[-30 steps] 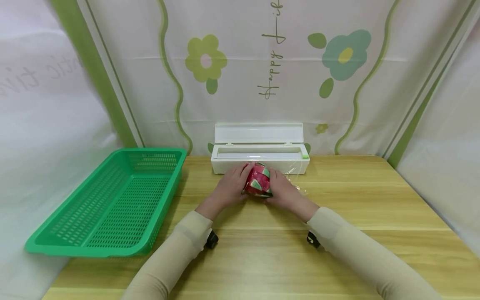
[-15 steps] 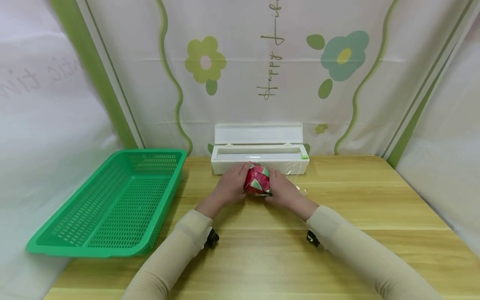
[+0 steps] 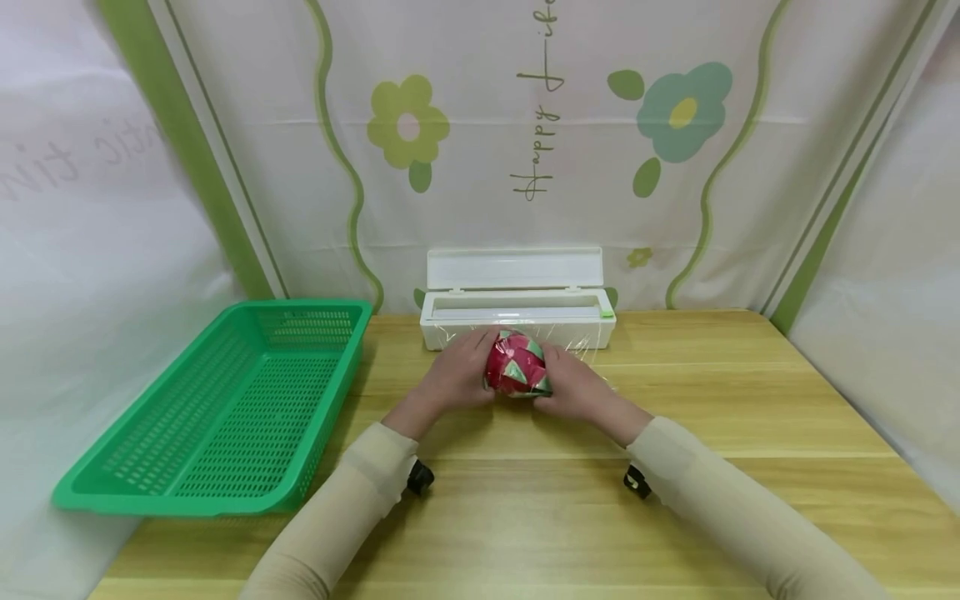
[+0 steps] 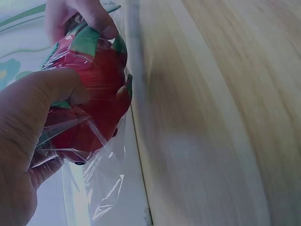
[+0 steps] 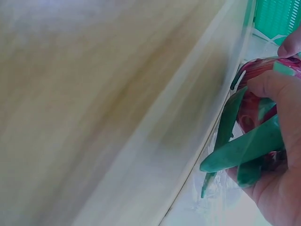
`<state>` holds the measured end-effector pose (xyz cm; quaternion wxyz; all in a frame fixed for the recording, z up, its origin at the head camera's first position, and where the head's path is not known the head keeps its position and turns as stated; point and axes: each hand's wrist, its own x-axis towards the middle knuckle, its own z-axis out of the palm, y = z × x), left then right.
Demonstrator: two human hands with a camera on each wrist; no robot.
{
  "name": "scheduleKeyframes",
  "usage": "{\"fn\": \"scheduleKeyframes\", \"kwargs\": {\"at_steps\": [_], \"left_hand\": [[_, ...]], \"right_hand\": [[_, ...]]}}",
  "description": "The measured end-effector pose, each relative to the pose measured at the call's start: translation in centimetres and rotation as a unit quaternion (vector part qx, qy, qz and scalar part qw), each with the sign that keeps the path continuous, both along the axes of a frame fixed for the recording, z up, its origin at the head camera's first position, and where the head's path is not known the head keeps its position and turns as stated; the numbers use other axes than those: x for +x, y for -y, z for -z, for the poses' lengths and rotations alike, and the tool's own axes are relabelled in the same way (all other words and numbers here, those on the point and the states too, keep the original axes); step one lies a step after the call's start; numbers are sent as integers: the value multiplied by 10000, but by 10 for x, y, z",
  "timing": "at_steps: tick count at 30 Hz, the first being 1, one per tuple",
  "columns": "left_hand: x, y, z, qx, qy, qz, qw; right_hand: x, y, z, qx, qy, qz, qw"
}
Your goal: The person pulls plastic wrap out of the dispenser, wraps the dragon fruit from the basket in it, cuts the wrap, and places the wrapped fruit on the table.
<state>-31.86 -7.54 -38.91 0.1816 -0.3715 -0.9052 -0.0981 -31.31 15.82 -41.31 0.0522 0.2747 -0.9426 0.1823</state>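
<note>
A red dragon fruit [image 3: 517, 367] with green scales is held between both hands, just in front of the cling film dispenser [image 3: 447, 337]. My left hand [image 3: 459, 372] grips its left side. Its thumb lies bent across the red skin in the left wrist view, over clear cling film [image 4: 107, 181] that wraps the fruit and trails off wrinkled. From the right, my right hand [image 3: 573, 387] holds the fruit's other end, fingers and thumb curled round it. Long green scales [image 5: 244, 146] stick out there in the right wrist view. The fruit's underside is hidden in the head view.
The dispenser's white lid [image 3: 514, 269] stands raised at the back, with a small green piece [image 3: 606, 314] at its right end. A green perforated basket [image 3: 322, 450] occupies the left of the wooden table [image 3: 525, 517]. A printed curtain [image 3: 480, 167] hangs behind.
The dragon fruit has turned slightly in the hands and shifted a little to the right. My right hand and forearm have moved slightly right, and more film shows across the dispenser's front.
</note>
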Motion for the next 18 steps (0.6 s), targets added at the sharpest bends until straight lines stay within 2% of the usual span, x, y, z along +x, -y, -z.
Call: {"fn": "scheduleKeyframes", "kwargs": {"at_steps": [11, 18], "left_hand": [[1, 8, 2, 498, 366, 137, 9980], [2, 11, 3, 700, 390, 157, 9967]], "right_hand": [[6, -2, -2, -310, -79, -83, 9995], [10, -5, -3, -493, -3, -72, 9988]]}}
